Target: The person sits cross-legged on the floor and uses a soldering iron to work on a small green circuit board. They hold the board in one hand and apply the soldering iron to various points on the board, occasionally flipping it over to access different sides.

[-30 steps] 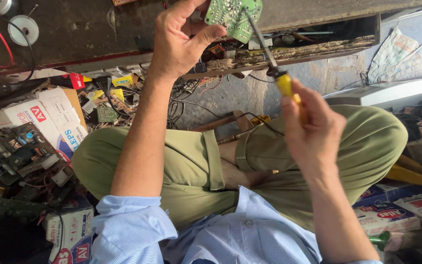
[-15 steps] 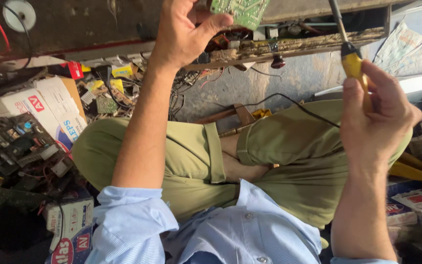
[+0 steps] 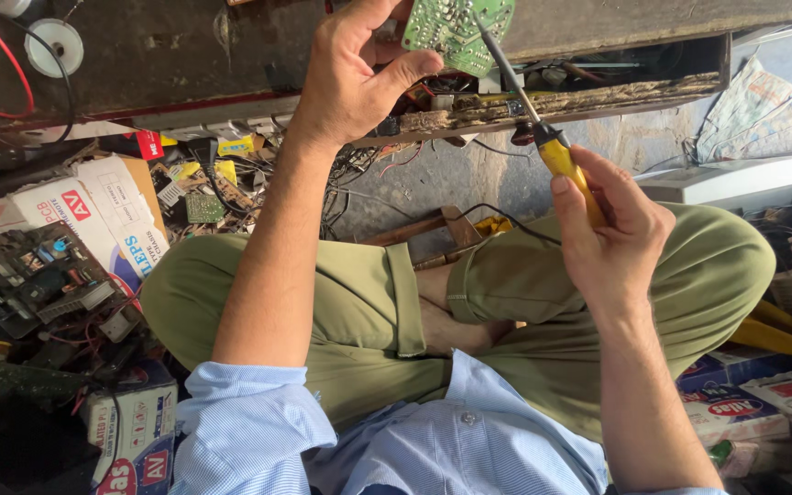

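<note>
Beside workbench [image 3: 185, 55] | cardboard boxes [image 3: 93, 220], loose circuit boards [image 3: 29, 284], wires [image 3: 359, 183]

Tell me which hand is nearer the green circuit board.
Left. The left hand grips the green circuit board by its edge; the right hand sits lower, holding the yellow-handled soldering iron whose tip reaches it.

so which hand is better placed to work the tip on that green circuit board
Right. The right hand already grips the yellow-handled soldering iron, its tip at the green circuit board. The left hand is occupied pinching the board.

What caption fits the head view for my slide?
Left hand holds a green circuit board; right hand touches a yellow-handled soldering iron to it.
</note>
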The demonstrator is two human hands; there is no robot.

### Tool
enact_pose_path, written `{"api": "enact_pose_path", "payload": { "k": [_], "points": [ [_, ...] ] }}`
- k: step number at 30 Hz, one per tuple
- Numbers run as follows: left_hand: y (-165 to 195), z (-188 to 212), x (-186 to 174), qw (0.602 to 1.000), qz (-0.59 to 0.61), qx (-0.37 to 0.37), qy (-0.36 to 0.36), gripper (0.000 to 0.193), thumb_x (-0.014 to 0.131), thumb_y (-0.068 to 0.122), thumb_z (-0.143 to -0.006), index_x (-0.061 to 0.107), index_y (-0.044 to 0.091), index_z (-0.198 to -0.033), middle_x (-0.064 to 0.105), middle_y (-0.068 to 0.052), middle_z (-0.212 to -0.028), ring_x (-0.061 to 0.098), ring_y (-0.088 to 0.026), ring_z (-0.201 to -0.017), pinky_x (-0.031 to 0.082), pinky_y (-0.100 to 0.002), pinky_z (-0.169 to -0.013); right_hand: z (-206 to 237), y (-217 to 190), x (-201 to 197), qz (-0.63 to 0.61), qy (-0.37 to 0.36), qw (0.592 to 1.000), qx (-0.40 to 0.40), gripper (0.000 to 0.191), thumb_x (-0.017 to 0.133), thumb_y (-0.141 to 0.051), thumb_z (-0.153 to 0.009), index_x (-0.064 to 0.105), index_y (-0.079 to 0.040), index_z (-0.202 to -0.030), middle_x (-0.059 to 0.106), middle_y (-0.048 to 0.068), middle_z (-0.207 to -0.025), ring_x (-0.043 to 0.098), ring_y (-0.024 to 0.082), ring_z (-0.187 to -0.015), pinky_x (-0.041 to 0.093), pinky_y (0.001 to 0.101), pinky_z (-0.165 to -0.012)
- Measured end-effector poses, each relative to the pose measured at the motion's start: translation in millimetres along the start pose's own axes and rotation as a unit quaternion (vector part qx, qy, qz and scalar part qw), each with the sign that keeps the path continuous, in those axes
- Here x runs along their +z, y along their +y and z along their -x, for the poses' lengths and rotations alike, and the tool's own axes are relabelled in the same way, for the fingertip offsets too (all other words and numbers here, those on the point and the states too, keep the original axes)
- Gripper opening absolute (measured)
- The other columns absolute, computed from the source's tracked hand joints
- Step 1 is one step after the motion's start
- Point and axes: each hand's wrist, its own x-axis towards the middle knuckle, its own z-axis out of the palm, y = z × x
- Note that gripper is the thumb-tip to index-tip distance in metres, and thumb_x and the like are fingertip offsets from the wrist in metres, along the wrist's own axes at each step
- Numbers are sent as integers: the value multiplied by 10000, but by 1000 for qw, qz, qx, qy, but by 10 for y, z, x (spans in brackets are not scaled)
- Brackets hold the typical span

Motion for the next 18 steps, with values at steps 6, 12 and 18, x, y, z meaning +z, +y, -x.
{"api": "enact_pose_path", "payload": {
  "k": [6,12,18],
  "points": [
    [-8,4,4,1000,-7,-4,2,539,843,197,-1081,552,133,-1530,671,-25,-1342,682,-139,-1237,637,-319,-1007,16,83,47,-12,-7,1000,-3,249,774,-96,-1079,717,11,-1296,763,74,-1046,665,55,-940,539,210,-857],
    [13,-11,8,1000,7,-18,6,519,849,167,-1075,567,119,-1507,693,-38,-1335,703,-137,-1195,644,-318,-980,-5,308,108,-145,-34,987,58,240,750,-28,-1044,724,-11,-1282,729,82,-1052,655,66,-902,534,196,-771],
    [16,-7,16,1000,11,-20,6,531,852,165,-1071,558,122,-1512,682,-47,-1379,711,-141,-1202,643,-321,-982,-48,378,124,-250,-71,956,137,235,721,-3,-1011,724,-35,-1244,753,92,-915,579,61,-661,431,186,-552]
  ]
}}
